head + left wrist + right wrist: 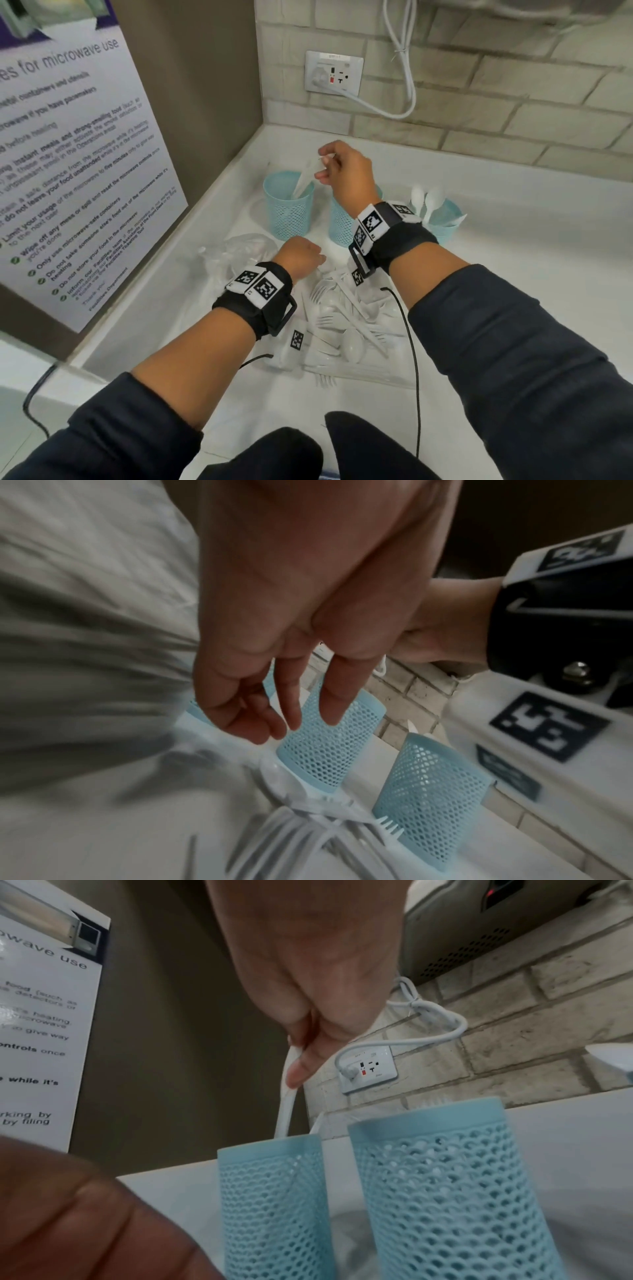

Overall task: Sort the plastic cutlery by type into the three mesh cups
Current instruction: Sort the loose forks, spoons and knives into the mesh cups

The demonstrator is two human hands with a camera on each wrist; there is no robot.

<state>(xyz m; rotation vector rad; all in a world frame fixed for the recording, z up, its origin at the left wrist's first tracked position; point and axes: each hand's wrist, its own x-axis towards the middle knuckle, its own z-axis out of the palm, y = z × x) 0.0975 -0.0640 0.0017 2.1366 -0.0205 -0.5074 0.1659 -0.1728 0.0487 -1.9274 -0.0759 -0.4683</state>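
Observation:
Three light-blue mesh cups stand in a row on the white counter: the left cup (288, 209), the middle cup (340, 224) partly behind my right wrist, and the right cup (445, 222) with white spoons standing in it. My right hand (325, 164) pinches the top of a long white plastic utensil (306, 178) whose lower end sits inside the left cup (274, 1191); its type is hidden. My left hand (317, 262) hovers low over the pile of white forks, spoons and knives (346, 318). Its fingers (329, 710) hang loosely and hold nothing.
A crumpled clear plastic bag (239, 250) lies left of the pile. A wall socket (334, 73) with a white cable is on the brick wall behind the cups. A microwave notice (68, 154) covers the left panel. Black wrist cables (412, 342) trail over the counter.

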